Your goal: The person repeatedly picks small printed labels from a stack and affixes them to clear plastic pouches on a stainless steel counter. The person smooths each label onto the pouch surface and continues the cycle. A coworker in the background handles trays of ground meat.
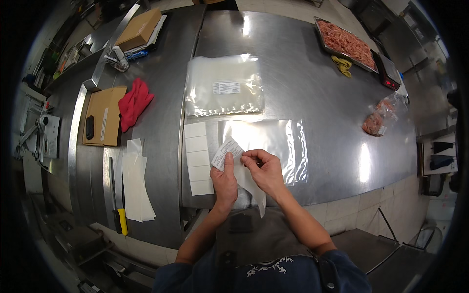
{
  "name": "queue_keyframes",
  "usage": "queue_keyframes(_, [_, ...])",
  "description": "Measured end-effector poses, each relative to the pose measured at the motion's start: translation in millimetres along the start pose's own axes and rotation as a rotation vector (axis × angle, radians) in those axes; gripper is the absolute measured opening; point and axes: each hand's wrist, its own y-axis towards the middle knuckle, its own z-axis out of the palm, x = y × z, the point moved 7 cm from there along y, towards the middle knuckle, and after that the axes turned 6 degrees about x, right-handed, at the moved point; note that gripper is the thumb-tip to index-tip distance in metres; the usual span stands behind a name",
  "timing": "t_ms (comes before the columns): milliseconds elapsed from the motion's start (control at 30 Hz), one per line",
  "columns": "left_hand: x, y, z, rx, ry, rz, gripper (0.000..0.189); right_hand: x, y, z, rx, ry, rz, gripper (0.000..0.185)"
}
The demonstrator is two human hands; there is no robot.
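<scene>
My left hand (226, 183) holds a white printed label (226, 153) between thumb and fingers, above the steel table. At the label's right corner, the fingertips of my right hand (264, 170) are pinched together, with pale backing paper (261, 197) hanging below them. Beneath and behind both hands lie clear plastic bags (271, 135). Farther back rests a stack of clear bags (223, 67) with a printed label on the top one. A strip of blank-looking white labels (198, 157) lies left of my left hand.
Left are pale paper strips (135, 190), a yellow-handled tool (122, 221), a black-handled sharpening steel (116, 216), a red cloth (135, 104) and cardboard boxes (139, 29). Right are a tray of ground meat (344, 40), a yellow cloth (342, 66), a digital scale (388, 69) and bagged meat (375, 121).
</scene>
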Motion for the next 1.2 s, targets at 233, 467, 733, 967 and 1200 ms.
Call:
queue_keyframes(233, [-3.5, -3.6, 2.7, 0.025, 0.06, -0.003, 0.034, -4.3, 3.6, -1.2, -0.048, 0.077, 0.003, 0.026])
queue_keyframes(467, [-12.5, -9.1, 10.2, 0.068, 0.162, 0.041, 0.033, -7.9, 6.1, -1.0, -0.099, 0.115, 0.017, 0.026])
queue_keyframes(733, [-13.9, -10.3, 12.4, 0.079, 0.222, 0.114, 0.029, -6.8, 2.9, -2.4, -0.17, 0.136, -0.021, 0.022])
queue_keyframes(967, [-20.3, -13.1, 14.5, 0.135, 0.418, 0.229, 0.027, -2.2, 2.4, -4.1, -0.127, 0.107, -0.064, 0.018])
queue_keyframes(1200, [-37.0, -9.3, -16.9, 0.256, 0.876, 0.43, 0.052, -21.7, -13.4, -28.0, -0.014, 0.331, 0.112, 0.013])
